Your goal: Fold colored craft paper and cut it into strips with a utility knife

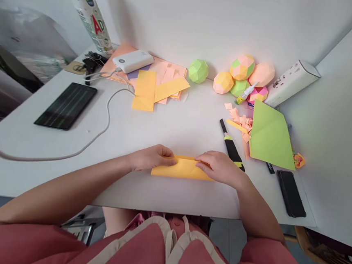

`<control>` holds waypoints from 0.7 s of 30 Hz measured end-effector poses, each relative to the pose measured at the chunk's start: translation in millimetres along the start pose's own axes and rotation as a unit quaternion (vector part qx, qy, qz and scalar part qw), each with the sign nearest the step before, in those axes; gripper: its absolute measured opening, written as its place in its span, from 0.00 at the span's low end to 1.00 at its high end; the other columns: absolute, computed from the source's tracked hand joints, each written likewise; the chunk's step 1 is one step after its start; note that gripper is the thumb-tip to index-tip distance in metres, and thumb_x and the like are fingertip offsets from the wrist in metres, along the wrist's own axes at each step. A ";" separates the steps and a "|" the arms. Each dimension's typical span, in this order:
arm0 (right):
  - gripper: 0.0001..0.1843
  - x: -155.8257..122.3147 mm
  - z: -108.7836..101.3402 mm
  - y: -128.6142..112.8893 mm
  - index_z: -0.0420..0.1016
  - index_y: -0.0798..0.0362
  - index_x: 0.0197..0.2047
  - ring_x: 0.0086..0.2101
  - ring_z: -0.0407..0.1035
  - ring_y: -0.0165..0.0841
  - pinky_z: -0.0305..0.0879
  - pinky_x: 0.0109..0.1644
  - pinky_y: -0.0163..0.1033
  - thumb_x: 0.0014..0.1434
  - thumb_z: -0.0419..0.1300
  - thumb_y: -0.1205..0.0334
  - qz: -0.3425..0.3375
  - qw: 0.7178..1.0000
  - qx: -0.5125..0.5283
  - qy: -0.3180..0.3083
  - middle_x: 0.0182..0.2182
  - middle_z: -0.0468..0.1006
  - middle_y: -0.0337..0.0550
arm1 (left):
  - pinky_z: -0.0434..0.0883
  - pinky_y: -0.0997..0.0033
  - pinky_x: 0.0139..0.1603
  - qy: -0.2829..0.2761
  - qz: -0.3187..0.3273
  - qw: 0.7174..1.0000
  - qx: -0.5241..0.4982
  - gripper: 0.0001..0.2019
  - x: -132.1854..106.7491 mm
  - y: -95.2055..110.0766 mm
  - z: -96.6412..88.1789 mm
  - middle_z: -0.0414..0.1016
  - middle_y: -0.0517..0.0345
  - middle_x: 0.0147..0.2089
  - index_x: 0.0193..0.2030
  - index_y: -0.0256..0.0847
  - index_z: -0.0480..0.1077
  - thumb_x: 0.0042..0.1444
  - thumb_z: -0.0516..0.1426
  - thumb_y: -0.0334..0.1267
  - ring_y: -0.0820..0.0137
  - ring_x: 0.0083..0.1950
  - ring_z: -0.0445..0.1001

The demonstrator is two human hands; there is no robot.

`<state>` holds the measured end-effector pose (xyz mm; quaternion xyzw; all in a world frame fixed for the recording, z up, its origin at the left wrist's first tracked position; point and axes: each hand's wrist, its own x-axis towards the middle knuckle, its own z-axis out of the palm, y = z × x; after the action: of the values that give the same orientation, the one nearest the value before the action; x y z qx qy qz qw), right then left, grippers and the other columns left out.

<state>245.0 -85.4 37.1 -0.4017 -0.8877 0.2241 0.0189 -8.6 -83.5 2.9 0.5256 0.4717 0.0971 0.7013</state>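
Seen from beside the white table (164, 196), left to right: one plastic bottle (87, 13) stands at the far left corner, apparently pushed back out of the way. One dark-screened phone (65, 106) lies flat near the left edge. One white cable (103, 117) runs past it from a single power bank (133, 61), which rests on a stack of coloured paper (164, 69) by the back edge. Two yellow folded strips (145, 90) lie on the front of that stack, within reach as stock, it seems.

At the middle of the front edge, the left hand (150, 157) and the right hand (219, 166) pin one yellow folded paper (180, 168) to the table from either end, probably to hold its crease flat. The left fingers are curled close together with their tips pressed on the upper fold. Whether the thumb grips underneath cannot be made out. The right fingers lie together, flat on the paper's right end.

Six paper balls sit along the back edge: one green ball (198, 71) alone, and a cluster of five (242, 66) touching one another, likely bunched so they do not roll. One glue tube (243, 95) leans against the cluster. In front of it lies a heap of paper scraps (240, 121), too many to count, and one utility knife (232, 145) just beside the right hand. One green sheet (269, 136) lies flat to the right of the knife. One white box (293, 82) rests at the far right corner. A second phone (291, 193) lies near the front right corner.
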 end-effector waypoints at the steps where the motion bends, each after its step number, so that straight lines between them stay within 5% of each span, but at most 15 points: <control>1: 0.13 3.1 3.9 0.5 0.77 0.51 0.36 0.35 0.72 0.36 0.66 0.38 0.40 0.66 0.52 0.62 -0.010 1.000 0.005 -0.003 0.32 0.79 0.44 | 0.61 0.74 0.26 -0.004 -0.004 1.000 -0.012 0.19 0.9 -0.4 -0.9 0.71 0.61 0.27 0.28 0.39 0.74 0.41 0.65 0.55 0.72 0.27 0.67; 4: 0.13 6.3 18.6 5.7 0.73 0.51 0.34 0.33 0.70 0.34 0.65 0.37 0.39 0.67 0.49 0.63 -0.006 0.999 0.028 0.029 0.31 0.77 0.43 | 0.65 0.72 0.28 0.019 -0.015 0.999 -0.044 0.19 3.6 -2.6 -0.5 0.74 0.58 0.31 0.31 0.39 0.74 0.41 0.65 0.54 0.69 0.30 0.71; 7: 0.13 5.5 33.8 12.2 0.70 0.51 0.34 0.30 0.68 0.33 0.63 0.35 0.38 0.67 0.48 0.63 -0.007 0.996 0.030 0.080 0.29 0.75 0.43 | 0.70 0.66 0.34 0.173 0.051 0.984 0.002 0.18 4.5 -7.9 6.0 0.75 0.55 0.36 0.39 0.40 0.74 0.46 0.62 0.50 0.63 0.35 0.74; 9: 0.13 5.3 41.3 15.2 0.70 0.51 0.34 0.30 0.67 0.33 0.62 0.34 0.38 0.67 0.47 0.63 -0.017 0.994 0.022 0.102 0.29 0.75 0.43 | 0.71 0.57 0.45 0.305 0.155 0.933 0.113 0.15 2.3 -13.5 14.4 0.76 0.52 0.41 0.44 0.42 0.73 0.50 0.60 0.44 0.58 0.44 0.74; 11: 0.13 5.7 45.7 17.1 0.71 0.52 0.36 0.30 0.68 0.33 0.62 0.34 0.37 0.67 0.47 0.63 -0.025 0.993 0.020 0.114 0.30 0.76 0.44 | 0.66 0.48 0.56 0.369 0.263 0.855 0.251 0.11 -2.6 -20.5 26.3 0.75 0.48 0.50 0.45 0.44 0.73 0.54 0.57 0.38 0.52 0.55 0.70; 15: 0.12 6.1 47.4 18.2 0.72 0.52 0.40 0.32 0.70 0.33 0.65 0.35 0.37 0.66 0.48 0.66 -0.039 0.991 0.027 0.127 0.33 0.78 0.44 | 0.59 0.47 0.64 0.273 0.408 0.733 0.471 0.14 -14.7 -36.6 55.5 0.70 0.48 0.60 0.52 0.42 0.71 0.61 0.53 0.34 0.52 0.68 0.59; 18: 0.12 5.5 46.3 18.0 0.72 0.54 0.46 0.33 0.71 0.32 0.66 0.36 0.36 0.66 0.48 0.68 -0.047 0.989 0.022 0.138 0.34 0.79 0.44 | 0.54 0.45 0.66 0.211 0.365 0.708 0.567 0.24 -19.3 -45.6 70.5 0.62 0.40 0.66 0.61 0.32 0.65 0.63 0.52 0.45 0.47 0.69 0.55; 21: 0.16 5.1 44.7 17.9 0.73 0.53 0.50 0.31 0.70 0.31 0.65 0.34 0.34 0.65 0.48 0.70 -0.069 0.988 0.001 0.137 0.33 0.77 0.43 | 0.51 0.38 0.65 0.191 0.315 0.710 0.601 0.30 -19.9 -48.8 73.4 0.57 0.38 0.69 0.65 0.33 0.61 0.64 0.49 0.53 0.43 0.69 0.54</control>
<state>244.7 -88.5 -11.2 -0.3668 -0.9020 0.1658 0.1561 19.2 -164.4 -26.2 0.9242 0.3616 0.1068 0.0613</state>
